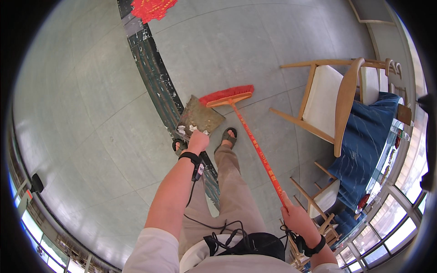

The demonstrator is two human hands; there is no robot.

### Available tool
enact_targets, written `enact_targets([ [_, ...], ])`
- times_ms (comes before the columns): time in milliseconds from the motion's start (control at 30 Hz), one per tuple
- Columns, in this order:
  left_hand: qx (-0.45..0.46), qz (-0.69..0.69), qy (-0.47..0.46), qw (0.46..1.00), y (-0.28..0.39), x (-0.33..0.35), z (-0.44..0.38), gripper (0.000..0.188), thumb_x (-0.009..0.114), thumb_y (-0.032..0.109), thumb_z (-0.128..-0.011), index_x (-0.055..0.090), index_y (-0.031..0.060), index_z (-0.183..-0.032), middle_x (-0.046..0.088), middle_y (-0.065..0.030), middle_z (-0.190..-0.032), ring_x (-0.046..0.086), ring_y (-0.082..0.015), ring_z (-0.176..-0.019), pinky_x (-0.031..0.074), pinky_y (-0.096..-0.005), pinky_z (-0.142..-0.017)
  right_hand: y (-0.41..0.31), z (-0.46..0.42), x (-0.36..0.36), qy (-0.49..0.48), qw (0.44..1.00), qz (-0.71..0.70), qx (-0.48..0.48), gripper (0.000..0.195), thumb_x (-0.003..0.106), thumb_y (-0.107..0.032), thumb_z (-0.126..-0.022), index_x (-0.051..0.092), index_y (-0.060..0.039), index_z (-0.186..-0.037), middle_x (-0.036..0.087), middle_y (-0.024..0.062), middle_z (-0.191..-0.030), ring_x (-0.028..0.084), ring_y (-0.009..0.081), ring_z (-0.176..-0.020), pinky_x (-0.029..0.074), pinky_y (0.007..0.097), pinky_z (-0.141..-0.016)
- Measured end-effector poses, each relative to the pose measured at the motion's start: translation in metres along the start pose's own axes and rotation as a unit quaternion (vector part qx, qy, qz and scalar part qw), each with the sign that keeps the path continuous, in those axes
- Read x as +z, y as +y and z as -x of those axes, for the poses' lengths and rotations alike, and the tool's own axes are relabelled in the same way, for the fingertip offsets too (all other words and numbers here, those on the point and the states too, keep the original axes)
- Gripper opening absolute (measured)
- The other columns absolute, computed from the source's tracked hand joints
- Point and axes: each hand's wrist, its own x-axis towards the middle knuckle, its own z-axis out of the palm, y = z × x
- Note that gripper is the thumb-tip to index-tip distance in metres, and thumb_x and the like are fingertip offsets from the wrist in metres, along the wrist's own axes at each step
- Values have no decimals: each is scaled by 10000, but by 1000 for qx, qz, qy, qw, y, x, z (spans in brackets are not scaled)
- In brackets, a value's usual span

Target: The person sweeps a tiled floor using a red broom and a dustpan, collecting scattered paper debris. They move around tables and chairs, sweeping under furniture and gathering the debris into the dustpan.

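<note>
My right hand (297, 216) grips the upper end of a red broom handle (257, 149) that bears writing. The broom's orange head with red bristles (228, 95) rests on the floor, touching or just over the far right edge of a worn metal dustpan (201, 116). My left hand (198, 140) is closed in a fist above the dustpan's near end, apparently on its handle, which the fist hides. Crumpled white scraps (193, 128) and some dirt lie inside the pan. It sits partly across a dark floor strip, in front of my sandalled feet.
The dark, scuffed strip (153, 73) runs along the grey floor (102, 95) towards red paper pieces (153, 8) at the top. On the right, wooden chairs (322, 99) with white seats stand by a table with a blue cloth (363, 136). Black cables (235, 225) hang at my waist.
</note>
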Motion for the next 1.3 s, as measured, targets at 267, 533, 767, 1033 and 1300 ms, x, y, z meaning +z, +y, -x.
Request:
enact_targets([
  [267, 87, -193, -29, 977, -8, -5, 3, 148, 739, 88, -588, 733, 19, -719, 695, -152, -744, 636, -317, -757, 477, -369, -691, 25, 53, -12, 36, 990, -130, 32, 477, 544, -255, -965, 454, -158, -1423, 650, 231, -824, 634, 422, -771, 510, 433, -696],
  [533, -84, 156, -22, 984, 37, -24, -16, 375, 513, 108, -829, 452, -96, -1138, 639, -345, -1035, 633, -463, -1004, 499, -504, -850, 58, -23, -2, 150, 957, -245, 32, 519, 484, -238, -993, 353, -144, -1486, 638, 170, -786, 643, 308, -715, 508, 395, -669],
  [767, -115, 171, -37, 978, 131, -84, -44, 363, 538, 163, -847, 500, -99, -1096, 650, -323, -1026, 638, -446, -1004, 508, -476, -857, 53, -41, -10, 3, 895, -427, 128, 572, 462, -234, -1003, 269, -179, -1538, 480, 10, -620, 475, 108, -475, 438, 288, -464],
  [1033, -89, 70, -48, 992, 111, -42, -90, 241, 507, 77, -847, 612, -125, -927, 658, -263, -861, 702, -340, -852, 540, -429, -755, 69, 40, -32, -166, 707, -674, 135, 499, 390, -216, -1049, 281, -161, -1532, 393, -15, -573, 367, 87, -395, 329, 231, -360],
  [1300, 37, -30, -144, 988, 94, -35, -106, 271, 479, 115, -847, 579, -82, -1004, 684, -256, -835, 698, -327, -709, 538, -412, -681, 135, 128, -28, -104, 683, -703, 168, 473, 415, -143, -1042, 344, -143, -1509, 420, 6, -583, 348, 78, -413, 289, 221, -374],
])
